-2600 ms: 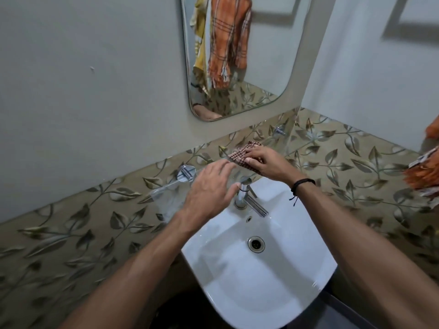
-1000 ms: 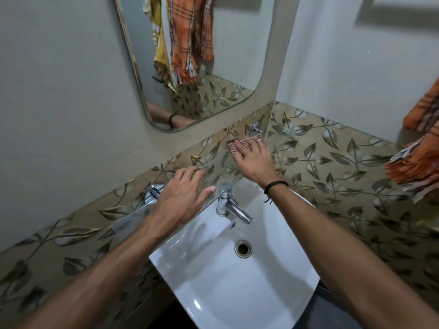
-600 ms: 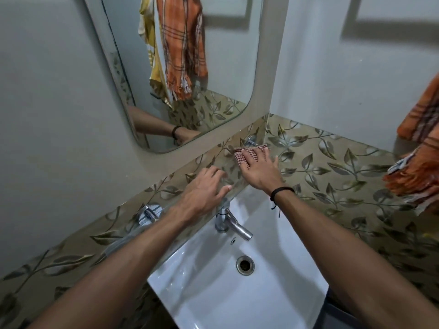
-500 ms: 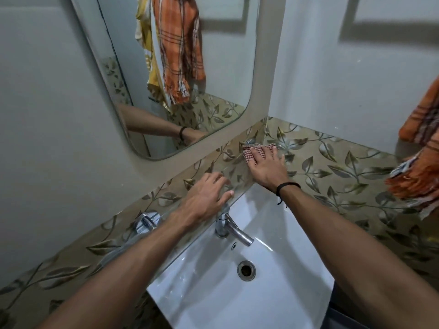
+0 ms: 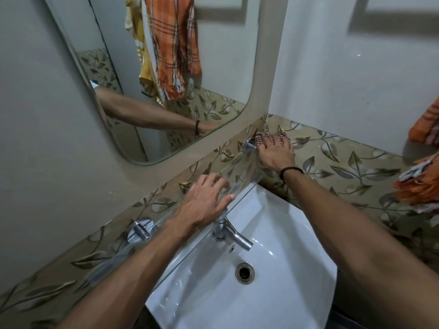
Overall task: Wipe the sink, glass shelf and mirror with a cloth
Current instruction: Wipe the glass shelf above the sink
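Pressing flat with spread fingers, the right hand [image 5: 275, 153] pins a small red-and-white checked cloth [image 5: 261, 138] against the far right end of the glass shelf [image 5: 240, 176], right in the corner where the two walls meet. Only the cloth's edges show past the fingertips, touching the chrome shelf bracket [image 5: 249, 146] there. A dark band circles that wrist.

The left hand [image 5: 204, 205] lies palm down and released on the middle of the shelf, fingers loosely spread, thumb near the front edge, grasping nothing. Its forearm crosses above the second chrome bracket [image 5: 140, 231] at the shelf's left end.

Below the shelf sits the white sink [image 5: 285, 233], with a chrome tap [image 5: 231, 235] just under the left hand's thumb and the round drain [image 5: 244, 273] nearer me. Leaf-patterned tiles [image 5: 344, 162] run along both walls behind the shelf.

Above, the rounded mirror [image 5: 213, 67] hangs on the left wall, reflecting the right forearm with its wristband and an orange checked towel [image 5: 175, 43] with a yellow one beside it. More orange fringed fabric [image 5: 420, 186] hangs at the right edge of view.
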The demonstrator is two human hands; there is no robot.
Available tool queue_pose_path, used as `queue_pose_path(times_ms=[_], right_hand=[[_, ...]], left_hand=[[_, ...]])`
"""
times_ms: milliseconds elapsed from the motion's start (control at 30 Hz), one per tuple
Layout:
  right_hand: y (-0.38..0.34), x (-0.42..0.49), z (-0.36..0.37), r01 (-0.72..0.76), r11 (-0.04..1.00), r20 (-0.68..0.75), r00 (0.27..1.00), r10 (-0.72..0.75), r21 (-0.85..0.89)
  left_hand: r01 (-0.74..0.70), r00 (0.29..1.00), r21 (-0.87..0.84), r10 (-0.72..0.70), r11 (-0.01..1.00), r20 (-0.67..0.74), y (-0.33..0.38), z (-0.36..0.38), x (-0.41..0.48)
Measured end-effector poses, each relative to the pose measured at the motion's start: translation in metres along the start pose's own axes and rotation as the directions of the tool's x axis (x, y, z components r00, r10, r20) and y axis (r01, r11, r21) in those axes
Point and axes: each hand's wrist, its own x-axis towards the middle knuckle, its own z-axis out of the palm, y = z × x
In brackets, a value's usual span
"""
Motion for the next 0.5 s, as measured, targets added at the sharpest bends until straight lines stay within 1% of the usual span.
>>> queue_pose_path(times_ms=[100, 200, 267, 367, 500], right_hand=[[-0.02, -0.036, 0.008, 0.039, 0.999, -0.008, 0.999, -0.039, 0.006], [-0.042, -0.085, 0.019, 0.15, 0.989, 0.027, 0.988, -0.15, -0.013], [-0.047, -0.104, 0.024, 0.221, 0.975, 0.018, 0.975, -0.22, -0.023], [-0.041, -0.097, 0.023, 0.257, 0.966, 0.014, 0.967, -0.256, -0.038], [-0.019, -0.055, 0.014, 0.199, 0.98, 0.007, 0.98, -0.199, -0.027]], left_hand=[[0.006, 1.0, -0.007, -0.006, 1.0, 0.008, 0.001, -0.001, -0.001], [0.006, 1.0, 0.004, -0.006, 1.0, 0.009, 0.001, -0.001, -0.001], [0.01, 1.0, 0.007, -0.01, 1.0, 0.008, 0.001, -0.001, 0.0], [0.009, 1.0, 0.009, -0.009, 1.0, 0.016, 0.0, 0.0, 0.0], [0.006, 1.0, -0.004, -0.006, 1.0, 0.013, 0.0, -0.001, -0.001]])
